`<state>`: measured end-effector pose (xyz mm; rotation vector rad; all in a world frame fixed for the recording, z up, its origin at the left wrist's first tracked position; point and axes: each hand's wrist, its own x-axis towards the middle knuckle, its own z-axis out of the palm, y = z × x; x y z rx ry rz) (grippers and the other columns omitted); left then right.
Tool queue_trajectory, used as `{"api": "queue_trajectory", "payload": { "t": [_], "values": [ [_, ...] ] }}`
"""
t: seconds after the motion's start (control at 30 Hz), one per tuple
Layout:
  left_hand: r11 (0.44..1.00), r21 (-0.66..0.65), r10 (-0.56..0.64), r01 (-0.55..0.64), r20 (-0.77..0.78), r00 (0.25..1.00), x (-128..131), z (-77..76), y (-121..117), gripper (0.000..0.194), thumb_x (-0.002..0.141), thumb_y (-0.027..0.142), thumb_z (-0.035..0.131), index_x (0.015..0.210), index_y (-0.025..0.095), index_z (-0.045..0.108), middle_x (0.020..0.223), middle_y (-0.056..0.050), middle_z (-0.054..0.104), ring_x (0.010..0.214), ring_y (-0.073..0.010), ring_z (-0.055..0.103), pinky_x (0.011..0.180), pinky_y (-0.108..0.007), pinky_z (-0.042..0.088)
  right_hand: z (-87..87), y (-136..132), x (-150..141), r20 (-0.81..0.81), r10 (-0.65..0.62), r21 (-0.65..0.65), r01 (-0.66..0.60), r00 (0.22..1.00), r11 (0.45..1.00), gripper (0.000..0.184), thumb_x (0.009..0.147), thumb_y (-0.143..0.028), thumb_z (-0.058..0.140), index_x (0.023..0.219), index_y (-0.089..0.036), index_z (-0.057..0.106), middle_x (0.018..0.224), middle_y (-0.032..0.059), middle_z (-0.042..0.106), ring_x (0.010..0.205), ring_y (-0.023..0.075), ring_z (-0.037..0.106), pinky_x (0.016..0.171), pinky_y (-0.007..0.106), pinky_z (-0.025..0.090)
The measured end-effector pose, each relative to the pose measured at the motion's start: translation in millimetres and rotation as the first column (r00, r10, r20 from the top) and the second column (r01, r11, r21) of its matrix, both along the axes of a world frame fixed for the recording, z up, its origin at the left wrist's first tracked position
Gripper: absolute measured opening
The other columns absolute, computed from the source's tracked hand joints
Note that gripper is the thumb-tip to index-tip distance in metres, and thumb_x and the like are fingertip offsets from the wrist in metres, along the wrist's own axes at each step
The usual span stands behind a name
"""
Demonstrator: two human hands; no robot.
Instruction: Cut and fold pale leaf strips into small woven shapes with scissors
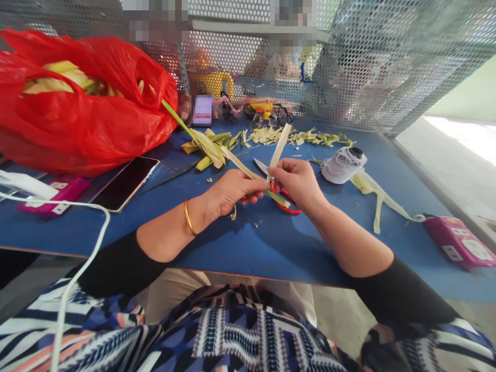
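Observation:
Over the blue table point(248, 245), my left hand point(238, 191) is closed in a pinch on a pale, flat strip of dried husk point(241, 164) that slants up to the left. My right hand point(296, 178) pinches a second pale husk strip point(280, 144), which sticks up above the fingers. Both hands meet where the strips cross, and a greenish end point(279, 199) pokes out below. Red-handled scissors point(289, 209) lie on the table under the hands, partly hidden, with the blades pointing away to the left. The fingertips partly cover the crossing.
A red plastic bag point(124, 116) of husks stands at left, near a dark phone point(126, 183) and a magenta box point(64, 194). Husk pieces point(209, 147) and trimmings point(310, 137) lie behind. A white thread spool point(339, 168) and another magenta box point(459, 240) are right. Perforated metal panels point(356, 77) border the back.

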<state>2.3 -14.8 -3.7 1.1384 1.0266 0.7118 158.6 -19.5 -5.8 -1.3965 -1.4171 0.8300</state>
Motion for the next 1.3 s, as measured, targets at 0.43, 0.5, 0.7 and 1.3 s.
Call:
{"api": "queue_trajectory", "payload": {
  "t": [0.43, 0.5, 0.7, 1.3],
  "values": [
    [0.974, 0.148, -0.154, 0.169, -0.109, 0.982, 5.2, -5.5, -10.0, 0.030, 0.075, 0.023, 0.070, 0.048, 0.016, 0.059, 0.045, -0.001, 0.056, 0.038, -0.0089, 0.050, 0.039, -0.020, 0.032, 3.9, -6.7, -5.6, 0.134, 0.235, 0.098, -0.249, 0.963, 0.964, 0.014, 0.073, -0.030, 0.073, 0.067, -0.019, 0.067, 0.066, -0.0012, 0.062, 0.062, 0.0122, 0.053, 0.062, 0.028, 0.040],
    [0.973, 0.142, -0.169, 0.180, -0.083, 0.982, 5.1, -4.2, -10.7, 0.029, 0.075, 0.024, 0.071, 0.050, 0.016, 0.061, 0.046, -0.001, 0.057, 0.039, -0.0090, 0.052, 0.040, -0.020, 0.034, 3.0, -7.4, -6.4, 0.004, 0.212, 0.071, -0.212, 0.977, 0.975, 0.016, 0.073, -0.031, 0.071, 0.065, -0.019, 0.063, 0.060, -0.0029, 0.059, 0.056, 0.0106, 0.048, 0.057, 0.027, 0.037],
    [0.962, 0.125, -0.232, 0.241, -0.089, 0.969, 4.3, -3.9, -10.1, 0.026, 0.073, 0.028, 0.075, 0.052, 0.016, 0.065, 0.050, -0.002, 0.062, 0.041, -0.0095, 0.054, 0.041, -0.020, 0.035, -2.3, -4.6, -7.2, -0.060, 0.104, 0.093, -0.098, 0.993, 0.991, 0.018, 0.071, -0.029, 0.071, 0.062, -0.020, 0.059, 0.057, -0.0041, 0.053, 0.056, 0.0102, 0.043, 0.057, 0.027, 0.035],
    [0.976, -0.046, 0.212, -0.212, 0.422, 0.881, 4.0, -1.8, 3.3, 0.009, 0.067, 0.012, 0.077, 0.075, 0.013, 0.075, 0.081, -0.007, 0.075, 0.081, -0.0144, 0.069, 0.077, -0.024, 0.053, -10.2, -17.1, -17.7, 0.300, 0.017, 0.192, -0.077, 0.954, 0.978, 0.027, 0.079, -0.035, 0.065, 0.057, -0.022, 0.058, 0.062, -0.0005, 0.057, 0.060, 0.0141, 0.048, 0.059, 0.028, 0.035]
  ]
}}
